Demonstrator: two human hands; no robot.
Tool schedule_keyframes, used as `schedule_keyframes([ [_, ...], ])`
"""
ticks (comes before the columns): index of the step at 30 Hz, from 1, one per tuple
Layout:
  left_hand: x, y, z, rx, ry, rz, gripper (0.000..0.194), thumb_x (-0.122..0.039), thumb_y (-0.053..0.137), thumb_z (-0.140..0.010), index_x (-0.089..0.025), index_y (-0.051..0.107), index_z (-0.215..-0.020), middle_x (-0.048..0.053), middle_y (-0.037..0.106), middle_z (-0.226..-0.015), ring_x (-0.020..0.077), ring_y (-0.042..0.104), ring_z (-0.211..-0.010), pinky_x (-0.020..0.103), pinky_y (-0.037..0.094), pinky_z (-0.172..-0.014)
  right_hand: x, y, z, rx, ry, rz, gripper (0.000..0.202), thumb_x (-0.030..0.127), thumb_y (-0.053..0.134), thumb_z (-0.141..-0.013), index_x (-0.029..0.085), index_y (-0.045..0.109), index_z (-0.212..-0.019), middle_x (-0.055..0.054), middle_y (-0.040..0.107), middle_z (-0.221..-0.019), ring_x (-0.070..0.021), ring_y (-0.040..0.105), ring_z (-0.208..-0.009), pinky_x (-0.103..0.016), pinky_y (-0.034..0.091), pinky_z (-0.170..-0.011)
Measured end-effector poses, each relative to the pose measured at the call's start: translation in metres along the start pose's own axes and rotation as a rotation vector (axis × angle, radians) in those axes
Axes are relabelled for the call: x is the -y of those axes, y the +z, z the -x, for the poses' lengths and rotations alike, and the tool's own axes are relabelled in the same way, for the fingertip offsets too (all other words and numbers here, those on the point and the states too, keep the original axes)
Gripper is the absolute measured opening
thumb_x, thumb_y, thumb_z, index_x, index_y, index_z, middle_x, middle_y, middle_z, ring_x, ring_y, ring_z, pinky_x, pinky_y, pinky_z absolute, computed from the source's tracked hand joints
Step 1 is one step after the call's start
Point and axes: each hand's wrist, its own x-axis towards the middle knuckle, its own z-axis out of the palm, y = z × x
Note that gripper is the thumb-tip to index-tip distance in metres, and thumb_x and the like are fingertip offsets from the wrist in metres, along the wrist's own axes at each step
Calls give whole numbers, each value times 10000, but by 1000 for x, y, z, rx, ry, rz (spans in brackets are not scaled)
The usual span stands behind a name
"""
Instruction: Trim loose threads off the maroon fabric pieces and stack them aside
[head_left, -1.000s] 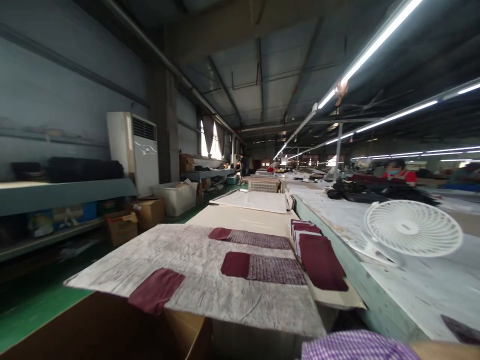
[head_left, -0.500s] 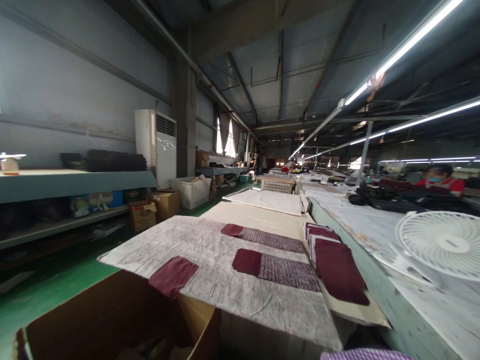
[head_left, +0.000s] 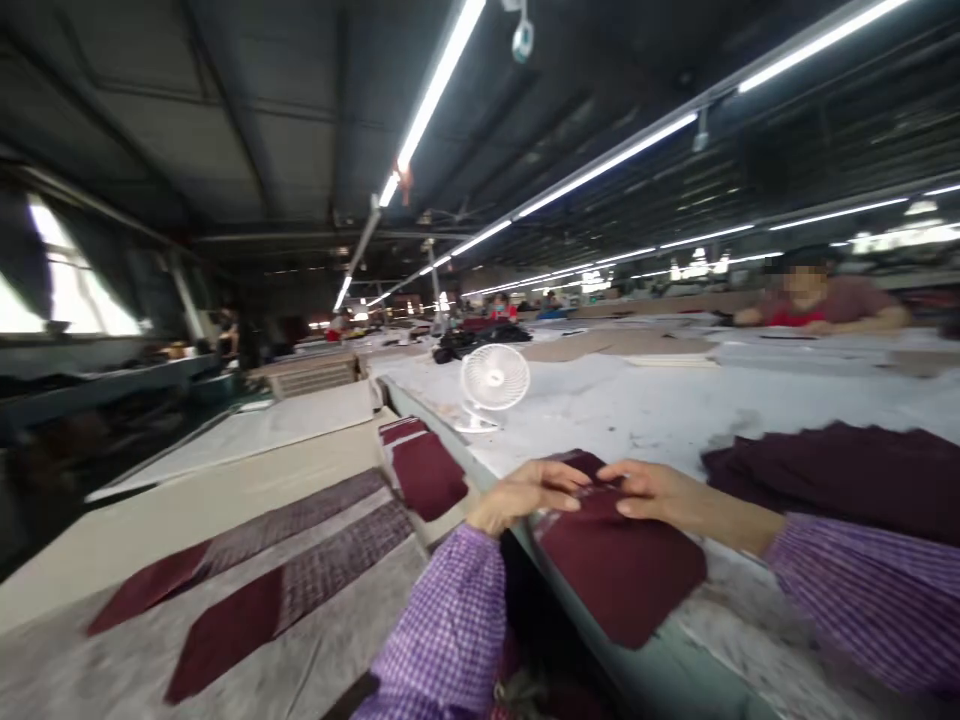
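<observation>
Because the maroon fabric panel [head_left: 622, 575] lies along the left edge of the white-covered table [head_left: 592, 400], I judge a leftward tug could drag it over into the dark gap beside the grey-covered board [head_left: 367, 640]. Head view, read from my remote station: left hand [head_left: 521, 495] and right hand [head_left: 660, 495] meet at the panel's far end, fingertips almost facing. Uneven pull between them might skew or crease the cloth; blur hides how many layers are there, so a grab could take one too many. Right purple checked sleeve [head_left: 862, 590] passes near the dark maroon stack [head_left: 840, 480] and might brush its pieces askew.

Fingers half curled, thumbs a little apart from forefingers, touching the far end; whether either pinches it, I cannot tell. Most of the panel spreads flat, nearer than the fingertips. White fan [head_left: 495, 377] stands farther off; its draught, if running, might lift a loose corner.
</observation>
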Motion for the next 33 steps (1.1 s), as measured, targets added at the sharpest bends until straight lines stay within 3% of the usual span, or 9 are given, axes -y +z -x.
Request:
schedule_keyframes([
  [3,2,-9,3,-5,-11,37,476,-183,775,-572,-165,672,-1036,61,684,-947,141,621,-840,259,460,-820,3,-1,5,14,94,-193,472,327,674,-633,181,514,-1052,-62,651,-901,-202,619,-796,-312,465,-699],
  [5,2,-6,3,-60,-35,19,436,-191,760,-598,-161,671,-1024,67,684,-964,140,625,-825,260,470,-798,7,0,3,-17,117,-202,494,310,688,-601,169,514,-1041,-47,646,-860,-176,610,-743,-283,456,-656],
  [10,0,22,-19,-281,-30,-222,247,-204,671,-695,-120,672,-928,37,684,-768,96,586,-614,224,466,-621,6,4,2,-74,110,-98,463,214,636,-640,150,505,-1080,-28,638,-815,-133,580,-668,-233,417,-587],
  [14,0,41,-43,-398,122,-567,113,-135,609,-725,-154,698,-792,22,699,-772,132,617,-701,248,478,-685,-1,-2,2,-134,100,173,461,239,587,-692,155,495,-1136,-33,656,-795,-157,586,-669,-249,404,-580],
  [17,7,46,-55,-375,171,-802,158,-102,590,-739,-188,712,-793,9,712,-810,150,630,-787,275,472,-793,-6,-12,4,-233,67,544,456,296,600,-704,179,540,-1140,-44,676,-835,-199,594,-770,-278,398,-658],
  [20,19,47,-62,-374,171,-899,152,-99,610,-736,-190,719,-793,11,708,-847,153,623,-823,275,463,-830,-12,-20,6,-274,12,724,306,290,553,-747,205,633,-1031,-44,679,-884,-200,593,-814,-271,384,-681],
  [28,27,49,-60,-344,221,-1001,187,-103,589,-767,-204,727,-843,12,682,-873,137,606,-821,251,457,-819,-16,-17,8,-278,-22,798,195,248,527,-763,217,708,-828,-31,627,-860,-131,541,-708,-225,309,-585],
  [33,25,52,-56,-298,299,-1082,218,-116,541,-806,-220,730,-842,12,658,-842,131,592,-772,235,457,-748,-16,-17,9,-283,-8,779,192,245,532,-756,229,710,-826,-18,627,-849,-119,529,-693,-217,293,-577],
])
